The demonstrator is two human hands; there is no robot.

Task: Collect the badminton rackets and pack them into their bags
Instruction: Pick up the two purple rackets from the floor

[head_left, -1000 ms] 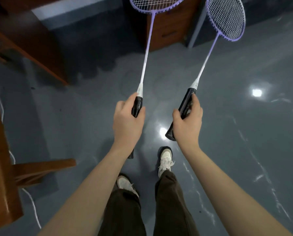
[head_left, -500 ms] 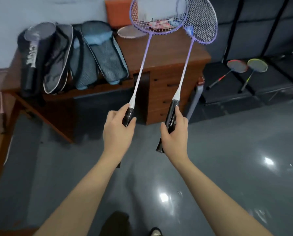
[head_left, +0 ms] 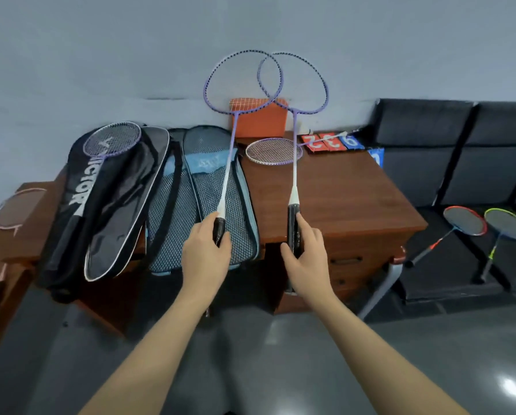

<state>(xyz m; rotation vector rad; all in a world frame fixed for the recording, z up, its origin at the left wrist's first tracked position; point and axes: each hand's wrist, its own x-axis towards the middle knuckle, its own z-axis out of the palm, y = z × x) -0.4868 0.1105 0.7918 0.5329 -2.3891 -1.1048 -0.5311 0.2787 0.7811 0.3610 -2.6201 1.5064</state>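
My left hand (head_left: 204,259) grips the black handle of a purple racket (head_left: 229,151) held upright. My right hand (head_left: 306,259) grips the handle of a second purple racket (head_left: 294,145), also upright; the two heads overlap above the desk. An open grey-blue mesh bag (head_left: 185,211) lies on the wooden desk (head_left: 340,199) just beyond my left hand. Left of it lies an open black bag (head_left: 101,202) with a purple racket head (head_left: 112,139) on it. Another purple racket (head_left: 274,150) lies flat on the desk.
An orange box (head_left: 261,119) and red and blue number cards (head_left: 330,142) stand at the desk's back. Two rackets, red-rimmed (head_left: 463,221) and yellow-rimmed (head_left: 505,224), lie on black seats (head_left: 460,163) to the right. A pink racket (head_left: 14,209) lies far left.
The view has lifted from the floor to the desk and come closer. Both hands still hold their rackets, which now stand upright in front of the bags, heads overlapping.
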